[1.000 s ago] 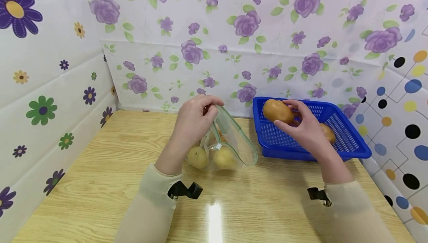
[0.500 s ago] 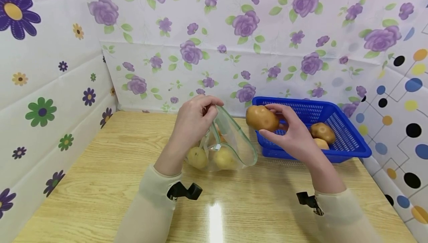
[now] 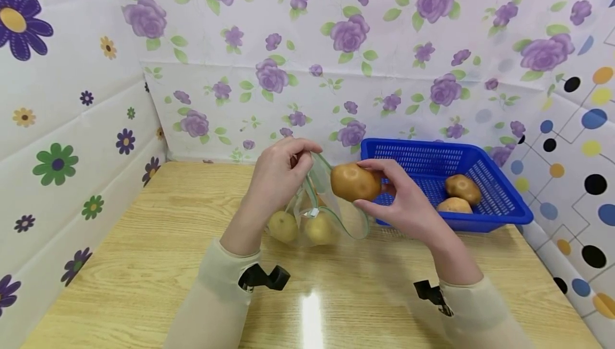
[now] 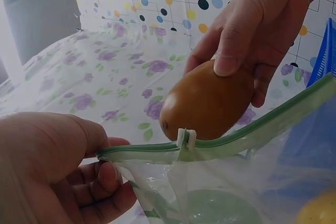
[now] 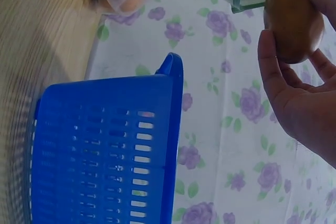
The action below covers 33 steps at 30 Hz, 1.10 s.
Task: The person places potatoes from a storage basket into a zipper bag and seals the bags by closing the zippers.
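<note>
- Right hand (image 3: 405,207) has a brown potato (image 3: 354,182) wrapped in its fingers and thumb, holding it up off the table right at the mouth of the clear zip bag (image 3: 331,215). In the left wrist view that potato (image 4: 207,100) sits just above the green zipper strip, basically touching the rim.
- Left hand (image 3: 278,175) is pinching the near edge of the bag's opening, lifting it so the mouth gapes toward the potato.
- The bag rests on the wooden table (image 3: 144,263) and already has some yellowish potatoes in it; I can pick out two (image 3: 282,225) (image 3: 317,227), and there's maybe more behind, hard to tell.
- The blue basket (image 3: 499,215) sits to the right, near the bag but not touching as far as I can see, with two more potatoes (image 3: 462,189) in it.
- So I'd call this the "potato goes in" step, mid-transfer from basket to bag.
- The next move looks like it needs the potato tipped past the zipper slider (image 4: 186,139) and let go inside, while the left hand keeps that mouth wide. It's a snug-ish opening, so catching the rim seems like the thing to watch.
</note>
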Tool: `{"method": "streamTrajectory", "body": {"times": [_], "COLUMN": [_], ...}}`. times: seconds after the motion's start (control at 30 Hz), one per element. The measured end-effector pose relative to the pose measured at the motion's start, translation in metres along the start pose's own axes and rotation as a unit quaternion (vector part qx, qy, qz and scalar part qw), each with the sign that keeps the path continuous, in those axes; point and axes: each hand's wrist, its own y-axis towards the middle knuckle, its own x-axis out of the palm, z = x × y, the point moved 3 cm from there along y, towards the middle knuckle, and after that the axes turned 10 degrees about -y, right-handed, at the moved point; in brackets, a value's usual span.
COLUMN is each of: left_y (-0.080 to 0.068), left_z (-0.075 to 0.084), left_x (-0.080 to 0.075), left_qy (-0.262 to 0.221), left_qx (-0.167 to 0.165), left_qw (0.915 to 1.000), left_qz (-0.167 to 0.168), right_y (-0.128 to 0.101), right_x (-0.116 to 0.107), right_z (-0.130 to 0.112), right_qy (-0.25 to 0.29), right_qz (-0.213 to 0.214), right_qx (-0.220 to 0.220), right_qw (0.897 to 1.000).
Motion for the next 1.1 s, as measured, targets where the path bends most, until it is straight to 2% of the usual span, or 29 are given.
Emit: {"method": "streamTrajectory", "body": {"times": [0.43,0.6,0.93,1.0,1.1], "left_y": [0.000,0.000,-0.001,-0.001,0.000], "left_z": [0.000,0.000,0.000,0.000,0.001], "left_x": [0.003,0.004,0.005,0.005,0.006], "left_qy": [-0.031,-0.035,-0.043,-0.044,-0.048], "left_qx": [-0.002,-0.009,-0.008,-0.005,-0.001], "left_qw": [0.9995,0.9993,0.9990,0.9989,0.9988], "left_qz": [-0.012,-0.010,-0.014,-0.014,-0.011], "right_y": [0.005,0.005,0.004,0.003,0.003], "right_x": [0.015,0.017,0.027,0.028,0.027], "right_z": [-0.010,-0.014,-0.018,-0.017,-0.014], "right_qy": [0.004,0.015,-0.012,-0.017,-0.035], "right_qz": [-0.034,-0.030,-0.013,-0.011,-0.003], "right_qx": [-0.012,-0.020,-0.100,-0.092,-0.049], "right_qw": [0.999,0.999,0.995,0.996,0.998]}}
